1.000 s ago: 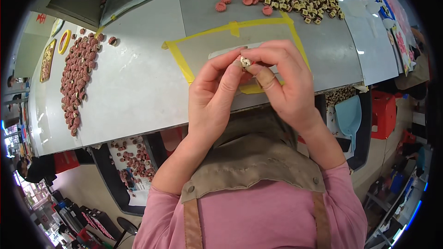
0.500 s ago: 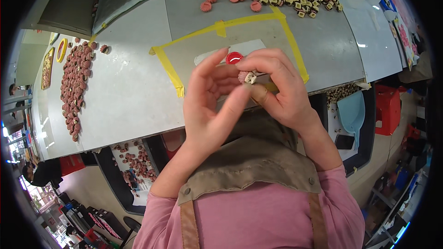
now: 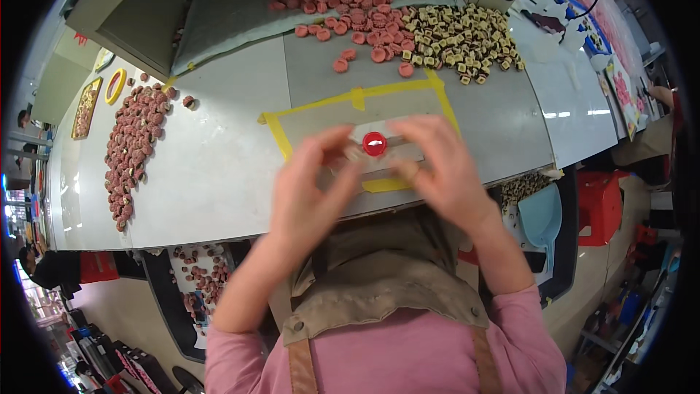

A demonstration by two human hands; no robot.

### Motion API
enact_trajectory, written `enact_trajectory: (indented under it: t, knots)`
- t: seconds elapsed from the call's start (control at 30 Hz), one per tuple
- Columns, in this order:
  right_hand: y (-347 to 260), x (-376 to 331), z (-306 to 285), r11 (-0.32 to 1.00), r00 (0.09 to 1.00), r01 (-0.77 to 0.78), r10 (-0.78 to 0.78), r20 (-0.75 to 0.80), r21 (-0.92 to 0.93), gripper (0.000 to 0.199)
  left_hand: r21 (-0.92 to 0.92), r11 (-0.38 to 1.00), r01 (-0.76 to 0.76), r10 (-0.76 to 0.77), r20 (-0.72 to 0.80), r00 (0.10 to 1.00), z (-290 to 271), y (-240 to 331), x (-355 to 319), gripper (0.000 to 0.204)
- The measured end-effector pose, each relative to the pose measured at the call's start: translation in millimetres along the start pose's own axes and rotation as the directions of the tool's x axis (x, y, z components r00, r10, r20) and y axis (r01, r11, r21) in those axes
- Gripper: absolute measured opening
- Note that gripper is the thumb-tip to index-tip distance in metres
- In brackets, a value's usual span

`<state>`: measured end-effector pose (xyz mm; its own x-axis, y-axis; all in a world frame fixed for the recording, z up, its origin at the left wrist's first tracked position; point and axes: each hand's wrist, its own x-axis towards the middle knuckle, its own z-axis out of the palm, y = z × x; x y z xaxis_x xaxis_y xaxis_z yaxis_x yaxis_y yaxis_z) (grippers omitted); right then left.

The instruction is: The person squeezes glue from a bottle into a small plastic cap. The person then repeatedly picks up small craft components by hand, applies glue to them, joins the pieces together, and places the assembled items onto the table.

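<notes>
The pale grey tabletop (image 3: 197, 175) spans the view, its front edge running just before the person's brown apron (image 3: 386, 288). A grey-green cabinet (image 3: 127, 4) stands at its far left. Below the right part of the edge, a red stool (image 3: 599, 208) stands on the floor and a light-blue dustpan (image 3: 539, 211) lies in an open drawer. Both forearms, in pink sleeves pushed up to the elbow, reach forward and lean inward. On the tabletop, reddish-brown pieces (image 3: 131, 142) form a long heap at the left; at the far side, pink scalloped cups (image 3: 361, 18) spread beside cream-and-dark square pieces (image 3: 463, 40). Yellow tape (image 3: 357, 96) frames a patch in front of the person. Over this patch, the left hand (image 3: 310, 186) and right hand (image 3: 443, 171) face each other well apart, fingers bent and thumbs angled inward toward the fingertips. Both hands are half curled; motion blur hides the fingertips, so whether either has hold of anything cannot be told. Between them, within the taped patch, shows a small round red dish (image 3: 374, 144) with a white glint.
</notes>
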<state>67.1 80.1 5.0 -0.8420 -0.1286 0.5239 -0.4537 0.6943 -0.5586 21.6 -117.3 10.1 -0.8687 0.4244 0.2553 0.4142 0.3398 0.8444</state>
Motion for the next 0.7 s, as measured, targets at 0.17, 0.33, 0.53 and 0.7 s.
enact_trajectory:
  t: [0.17,0.33,0.53,0.7]
  knots:
    - [54,31,-11,0.988,0.995,-0.071,0.061,-0.076,-0.138,0.031,0.658,0.726,-0.202,0.277,-0.011,0.961,-74,-57,49,0.019]
    - [80,33,-2,0.96,0.999,-0.04,0.033,-0.029,-0.277,0.025,0.831,0.557,-0.008,0.297,-0.19,0.936,-141,-118,55,0.019]
    - [71,31,-26,0.99,0.983,-0.124,0.113,-0.146,-0.069,0.02,0.747,0.644,-0.167,0.36,-0.103,0.927,-92,-71,62,0.037]
    - [106,35,-34,0.887,0.998,0.028,0.004,0.067,-0.461,0.026,0.296,0.919,-0.261,0.239,0.111,0.965,12,-21,79,0.035]
